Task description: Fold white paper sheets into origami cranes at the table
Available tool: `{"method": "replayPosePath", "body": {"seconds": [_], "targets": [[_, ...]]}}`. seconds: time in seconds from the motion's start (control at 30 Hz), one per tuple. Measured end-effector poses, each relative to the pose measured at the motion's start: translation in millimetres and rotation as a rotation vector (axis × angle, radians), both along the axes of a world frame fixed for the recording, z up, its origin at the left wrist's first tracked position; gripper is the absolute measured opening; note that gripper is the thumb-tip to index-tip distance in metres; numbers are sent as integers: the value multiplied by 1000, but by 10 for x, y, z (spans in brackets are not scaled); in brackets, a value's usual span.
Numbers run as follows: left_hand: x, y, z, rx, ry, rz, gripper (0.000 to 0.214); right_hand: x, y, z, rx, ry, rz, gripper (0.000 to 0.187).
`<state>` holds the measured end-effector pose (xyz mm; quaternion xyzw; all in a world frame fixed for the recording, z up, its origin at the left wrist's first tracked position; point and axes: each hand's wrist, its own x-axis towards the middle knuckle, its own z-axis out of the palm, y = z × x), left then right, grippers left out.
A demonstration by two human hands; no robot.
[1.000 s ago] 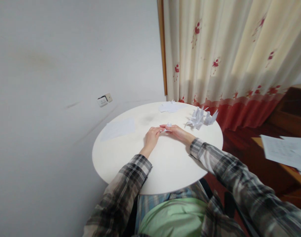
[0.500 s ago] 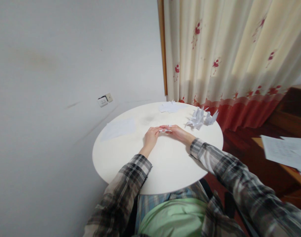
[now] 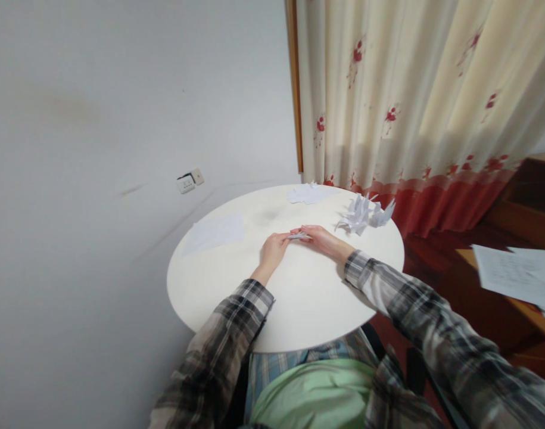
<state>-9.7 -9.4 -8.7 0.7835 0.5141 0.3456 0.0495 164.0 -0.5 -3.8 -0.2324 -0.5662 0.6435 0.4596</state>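
Observation:
A small folded piece of white paper (image 3: 298, 236) lies low over the round white table (image 3: 299, 298), held between both hands. My left hand (image 3: 273, 249) pinches its left end with closed fingers. My right hand (image 3: 322, 238) presses its fingers together on the right end. Both wrists rest on the tabletop, in plaid sleeves.
A heap of folded white paper figures (image 3: 363, 215) sits at the table's far right. A flat white sheet (image 3: 214, 233) lies at the left, and crumpled paper (image 3: 308, 193) at the far edge. A curtain (image 3: 415, 101) hangs behind. Printed papers (image 3: 513, 273) rest on a wooden surface, right.
The small paper piece stood up between the fingers one second ago; now it is pressed flatter and lower. Both hands stayed in place with slight finger movement.

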Motion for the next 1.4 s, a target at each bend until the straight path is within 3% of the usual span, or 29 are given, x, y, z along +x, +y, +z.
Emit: {"method": "replayPosePath", "body": {"seconds": [0.23,0.47,0.6,0.77,1.0,1.2,1.4], "targets": [[-11,61,-69,-82,-192,36,29,4,-4,-18,13,-24,-57,36],[17,91,-90,-176,-345,-153,29,-16,33,-45,19,-129,-164,24],[29,77,-85,-181,-354,-187,34,-7,61,-59,76,-173,-231,15],[22,70,-72,-157,-374,-174,34,-17,88,-99,146,-268,-208,12],[28,54,-37,-133,-413,-111,25,-32,109,-139,196,-351,-216,17],[34,76,-74,-160,-432,-168,25,-8,122,-124,302,-387,-310,22],[32,107,-116,-185,-471,-195,27,-15,158,-130,192,-284,-423,22]]}}
